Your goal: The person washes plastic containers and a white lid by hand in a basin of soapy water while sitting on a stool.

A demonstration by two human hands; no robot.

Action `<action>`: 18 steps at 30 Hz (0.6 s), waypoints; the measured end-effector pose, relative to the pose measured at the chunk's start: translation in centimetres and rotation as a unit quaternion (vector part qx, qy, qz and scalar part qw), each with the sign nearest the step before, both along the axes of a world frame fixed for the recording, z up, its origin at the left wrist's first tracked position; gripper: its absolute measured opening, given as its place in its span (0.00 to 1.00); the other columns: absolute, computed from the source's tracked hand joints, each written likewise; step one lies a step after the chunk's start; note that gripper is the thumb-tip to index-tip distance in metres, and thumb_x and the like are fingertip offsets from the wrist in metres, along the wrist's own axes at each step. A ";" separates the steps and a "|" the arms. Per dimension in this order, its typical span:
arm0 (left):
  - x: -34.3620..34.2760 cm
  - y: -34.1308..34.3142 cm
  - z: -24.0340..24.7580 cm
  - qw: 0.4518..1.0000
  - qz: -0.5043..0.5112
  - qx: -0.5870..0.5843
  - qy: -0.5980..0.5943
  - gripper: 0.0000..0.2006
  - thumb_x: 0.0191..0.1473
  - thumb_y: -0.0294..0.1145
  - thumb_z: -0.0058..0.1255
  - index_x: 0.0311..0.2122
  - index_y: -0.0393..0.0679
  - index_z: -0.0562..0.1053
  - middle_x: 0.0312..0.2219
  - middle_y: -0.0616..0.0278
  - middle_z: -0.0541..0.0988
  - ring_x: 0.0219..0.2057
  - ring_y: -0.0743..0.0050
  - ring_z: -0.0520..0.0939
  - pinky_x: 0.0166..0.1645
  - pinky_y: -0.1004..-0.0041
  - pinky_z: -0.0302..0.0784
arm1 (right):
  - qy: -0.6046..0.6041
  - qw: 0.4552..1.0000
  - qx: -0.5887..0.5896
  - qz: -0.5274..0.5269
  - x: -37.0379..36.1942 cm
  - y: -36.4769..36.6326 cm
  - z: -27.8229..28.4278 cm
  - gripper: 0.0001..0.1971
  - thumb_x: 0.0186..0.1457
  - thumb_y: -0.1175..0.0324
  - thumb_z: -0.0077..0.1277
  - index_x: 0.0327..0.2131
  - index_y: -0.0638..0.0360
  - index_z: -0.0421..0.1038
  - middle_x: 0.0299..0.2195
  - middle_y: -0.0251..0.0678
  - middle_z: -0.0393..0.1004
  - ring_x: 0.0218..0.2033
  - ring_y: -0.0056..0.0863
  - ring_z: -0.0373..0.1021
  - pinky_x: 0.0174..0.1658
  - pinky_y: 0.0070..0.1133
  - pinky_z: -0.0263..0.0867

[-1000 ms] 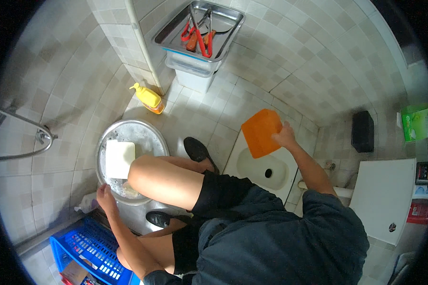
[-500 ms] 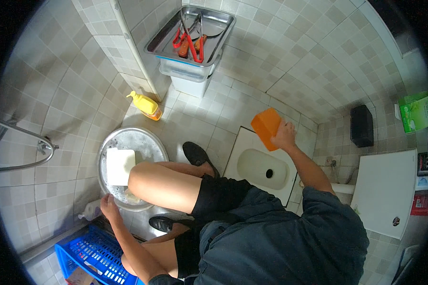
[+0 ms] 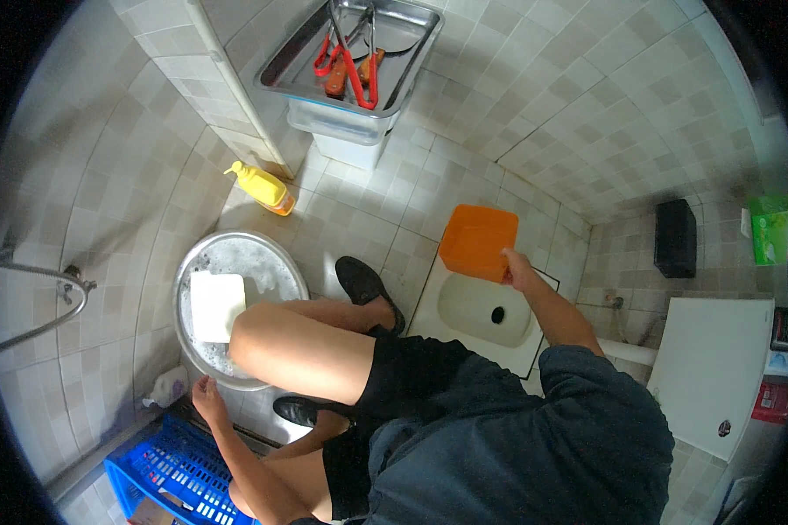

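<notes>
My right hand (image 3: 519, 270) grips an orange plastic tub (image 3: 477, 236) by its near right edge. The tub is tipped so that its open inside faces up toward me, above the far end of a white squat toilet (image 3: 453, 306). My left hand (image 3: 207, 400) hovers beside the near left rim of a round metal basin (image 3: 302, 289), its fingers curled together and nothing visible in them. Suds and water fill the basin. A white rectangular board or lid (image 3: 219, 306) lies in it, partly behind my knee.
A yellow pump bottle (image 3: 264, 188) stands on the tiles beyond the basin. Farther back, a steel tray (image 3: 280, 80) of red-handled tools rests on stacked tubs. A blue crate (image 3: 140, 472) and a white bottle (image 3: 168, 385) are at my left. A white cabinet (image 3: 709, 367) stands on the right.
The orange tub has turned in my right hand's grip, so its inside now shows, and it has shifted slightly left. My left hand has lowered a little. My view has shifted slightly.
</notes>
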State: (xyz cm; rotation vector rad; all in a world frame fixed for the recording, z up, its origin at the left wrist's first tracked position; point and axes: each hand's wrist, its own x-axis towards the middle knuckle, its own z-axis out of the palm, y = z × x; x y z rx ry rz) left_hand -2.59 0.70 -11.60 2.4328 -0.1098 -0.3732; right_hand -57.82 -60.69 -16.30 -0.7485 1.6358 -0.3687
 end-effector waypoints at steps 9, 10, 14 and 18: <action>-3.6 -2.7 -1.0 0.992 -0.042 0.113 0.034 0.16 0.55 0.32 0.56 0.45 0.29 0.76 0.39 0.45 0.81 0.40 0.54 0.82 0.46 0.62 0.76 | -0.246 0.962 0.107 -0.047 -1.6 2.1 -6.2 0.23 0.64 0.57 0.43 0.57 0.60 0.63 0.54 0.46 0.71 0.47 0.45 0.74 0.52 0.44 0.70; -3.9 -2.6 -1.3 0.989 -0.062 0.127 0.036 0.17 0.55 0.32 0.57 0.44 0.29 0.76 0.38 0.44 0.81 0.39 0.54 0.82 0.46 0.62 0.76 | -0.214 0.971 0.099 -0.026 -0.9 1.6 -6.6 0.23 0.64 0.58 0.44 0.57 0.60 0.63 0.53 0.46 0.71 0.47 0.45 0.74 0.52 0.43 0.71; -3.8 0.1 -1.9 0.980 -0.097 0.171 0.042 0.17 0.54 0.34 0.58 0.43 0.31 0.77 0.37 0.44 0.80 0.40 0.51 0.81 0.48 0.60 0.76 | -0.177 0.981 0.069 0.038 5.7 -0.3 -7.0 0.22 0.63 0.60 0.45 0.56 0.62 0.63 0.49 0.47 0.73 0.45 0.44 0.75 0.49 0.42 0.74; -5.2 -0.3 -1.9 0.974 -0.100 0.198 0.048 0.17 0.54 0.37 0.58 0.43 0.33 0.78 0.39 0.44 0.80 0.42 0.49 0.80 0.49 0.59 0.75 | -0.138 0.988 0.071 0.011 11.3 -4.0 -8.5 0.20 0.62 0.61 0.45 0.52 0.63 0.66 0.44 0.48 0.76 0.41 0.43 0.76 0.44 0.42 0.77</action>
